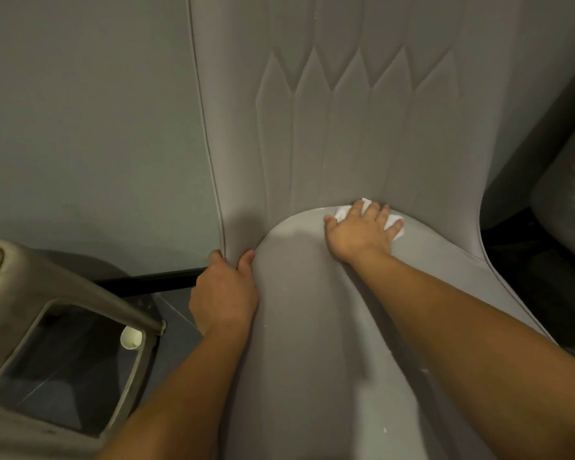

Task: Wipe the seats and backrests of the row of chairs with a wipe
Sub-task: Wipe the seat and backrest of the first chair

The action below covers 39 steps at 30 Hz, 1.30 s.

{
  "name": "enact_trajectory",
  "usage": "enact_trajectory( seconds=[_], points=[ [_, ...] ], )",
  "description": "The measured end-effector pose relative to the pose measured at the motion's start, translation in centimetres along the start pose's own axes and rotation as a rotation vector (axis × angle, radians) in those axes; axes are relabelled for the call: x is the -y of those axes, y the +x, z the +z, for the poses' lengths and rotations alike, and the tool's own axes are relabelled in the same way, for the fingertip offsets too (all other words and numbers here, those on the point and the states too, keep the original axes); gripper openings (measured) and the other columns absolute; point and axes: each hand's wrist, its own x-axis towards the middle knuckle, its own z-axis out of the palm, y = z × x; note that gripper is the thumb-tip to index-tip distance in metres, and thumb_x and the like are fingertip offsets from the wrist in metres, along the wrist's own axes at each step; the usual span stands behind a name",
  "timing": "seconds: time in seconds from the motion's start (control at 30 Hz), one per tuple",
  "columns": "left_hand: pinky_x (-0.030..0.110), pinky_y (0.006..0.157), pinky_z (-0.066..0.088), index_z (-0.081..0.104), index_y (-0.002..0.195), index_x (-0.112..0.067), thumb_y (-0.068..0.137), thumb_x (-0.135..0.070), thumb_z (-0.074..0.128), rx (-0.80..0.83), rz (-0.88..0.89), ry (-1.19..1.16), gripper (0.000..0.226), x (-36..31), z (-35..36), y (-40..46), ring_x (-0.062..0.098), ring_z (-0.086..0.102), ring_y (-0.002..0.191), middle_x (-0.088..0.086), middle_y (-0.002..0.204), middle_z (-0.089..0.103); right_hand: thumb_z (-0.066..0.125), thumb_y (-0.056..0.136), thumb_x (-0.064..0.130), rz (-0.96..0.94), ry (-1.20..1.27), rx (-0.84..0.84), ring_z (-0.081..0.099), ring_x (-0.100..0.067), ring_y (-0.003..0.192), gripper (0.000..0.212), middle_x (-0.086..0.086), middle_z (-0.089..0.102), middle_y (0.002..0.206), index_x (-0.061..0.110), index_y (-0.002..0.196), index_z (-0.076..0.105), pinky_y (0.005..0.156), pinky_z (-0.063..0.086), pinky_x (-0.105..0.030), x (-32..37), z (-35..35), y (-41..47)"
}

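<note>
- White crumpled wipe (344,212) lies at the back of the smooth grey padded seat (312,327), right where it meets the grey stitched backrest (346,127).
- The right hand (362,232) lies palm-down on the wipe, fingers spread flat and pressing it to the seat; white edges show between and beyond the fingers.
- The left hand (224,293) clasps the chair's left edge at the seat-backrest joint, thumb on the front, fingers curled behind.
- Left of the chair, a worn grey armrest frame (80,290) has a dark opening; a small white paper cup (131,337) sits at its right corner.
- Another grey seat (565,200) stands beside, to the right.
</note>
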Motion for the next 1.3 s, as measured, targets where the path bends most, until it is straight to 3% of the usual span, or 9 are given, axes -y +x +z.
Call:
enact_trajectory(
  seconds=[0.13, 0.27, 0.43, 0.57, 0.73, 0.8, 0.93, 1.13, 1.3],
  points=[
    [0.037, 0.06, 0.037, 0.045, 0.087, -0.018, 0.089, -0.065, 0.043, -0.002, 0.016, -0.024, 0.047, 0.0, 0.1, 0.0, 0.034, 0.058, 0.079, 0.013, 0.086, 0.063, 0.018, 0.105, 0.044, -0.294, 0.027, -0.048, 0.016, -0.026, 0.15, 0.056, -0.008, 0.023, 0.163, 0.021, 0.153, 0.031, 0.12, 0.0, -0.055, 2.2, 0.9, -1.9],
    [0.036, 0.06, 0.033, 0.043, 0.086, -0.018, 0.089, -0.065, 0.044, -0.009, 0.02, -0.033, 0.047, -0.1, 0.0, -0.1, 0.037, 0.059, 0.08, 0.016, 0.086, 0.063, 0.022, 0.106, 0.042, -0.673, 0.053, -0.098, 0.026, -0.02, 0.146, 0.046, -0.003, 0.035, 0.158, 0.025, 0.143, 0.044, 0.121, 0.008, -0.049, 4.0, 1.6, -4.7],
    [0.036, 0.06, 0.035, 0.044, 0.09, -0.017, 0.092, -0.061, 0.042, 0.013, 0.041, -0.048, 0.045, -0.2, -0.2, -0.4, 0.034, 0.059, 0.079, 0.015, 0.088, 0.064, 0.021, 0.1, 0.061, -0.899, 0.024, 0.021, 0.015, -0.018, 0.151, 0.066, 0.001, 0.022, 0.165, 0.027, 0.157, 0.027, 0.123, 0.001, -0.046, 2.5, 1.9, -6.9],
    [0.037, 0.062, 0.035, 0.043, 0.089, -0.017, 0.091, -0.061, 0.042, 0.016, 0.029, -0.027, 0.044, -0.3, -0.3, -0.3, 0.037, 0.06, 0.083, 0.016, 0.09, 0.064, 0.02, 0.1, 0.061, -0.819, -0.101, -0.068, 0.007, -0.023, 0.153, 0.063, -0.001, 0.017, 0.166, 0.033, 0.156, 0.024, 0.12, -0.002, -0.055, 1.5, 1.0, -4.8],
    [0.038, 0.063, 0.037, 0.043, 0.088, -0.018, 0.09, -0.063, 0.042, -0.004, 0.018, -0.017, 0.045, -0.3, -0.1, -0.3, 0.036, 0.06, 0.082, 0.016, 0.089, 0.064, 0.026, 0.095, 0.068, -0.534, -0.091, -0.152, 0.011, -0.03, 0.149, 0.078, -0.01, 0.02, 0.162, 0.015, 0.153, 0.032, 0.119, 0.0, -0.057, -0.3, 0.4, -2.3],
    [0.037, 0.062, 0.036, 0.041, 0.085, -0.019, 0.09, -0.062, 0.042, -0.016, 0.017, -0.021, 0.044, -0.3, -0.1, -0.4, 0.035, 0.059, 0.079, 0.016, 0.087, 0.064, 0.026, 0.093, 0.071, -0.576, -0.028, -0.128, 0.016, -0.028, 0.149, 0.081, -0.011, 0.022, 0.162, 0.018, 0.154, 0.03, 0.121, 0.005, -0.052, -0.8, 0.7, -2.3],
    [0.036, 0.06, 0.032, 0.041, 0.086, -0.019, 0.091, -0.062, 0.043, -0.032, 0.009, -0.014, 0.043, -0.4, -0.1, -0.4, 0.027, 0.046, 0.068, 0.015, 0.086, 0.063, 0.025, 0.088, 0.081, -0.607, 0.014, 0.071, -0.006, -0.02, 0.154, 0.091, -0.004, 0.002, 0.168, 0.025, 0.159, 0.016, 0.123, -0.003, -0.048, -0.3, 0.6, -3.0],
    [0.036, 0.062, 0.032, 0.04, 0.086, -0.019, 0.09, -0.062, 0.043, -0.025, 0.01, -0.014, 0.044, -0.4, 0.0, -0.5, 0.037, 0.058, 0.08, 0.016, 0.088, 0.064, 0.016, 0.076, 0.093, -0.893, -0.027, 0.187, -0.016, -0.016, 0.152, 0.11, 0.005, -0.005, 0.168, 0.024, 0.16, 0.005, 0.121, -0.007, -0.041, 0.0, 1.1, -8.8],
    [0.034, 0.06, 0.032, 0.042, 0.086, -0.02, 0.09, -0.063, 0.042, -0.024, 0.007, -0.049, 0.044, -0.4, 0.0, -0.6, 0.023, 0.042, 0.065, 0.011, 0.082, 0.062, 0.019, 0.086, 0.084, -1.042, -0.083, 0.197, -0.014, -0.014, 0.152, 0.092, 0.006, -0.006, 0.168, 0.033, 0.16, 0.003, 0.121, -0.008, -0.036, -1.2, 0.4, -8.8]
  ],
)
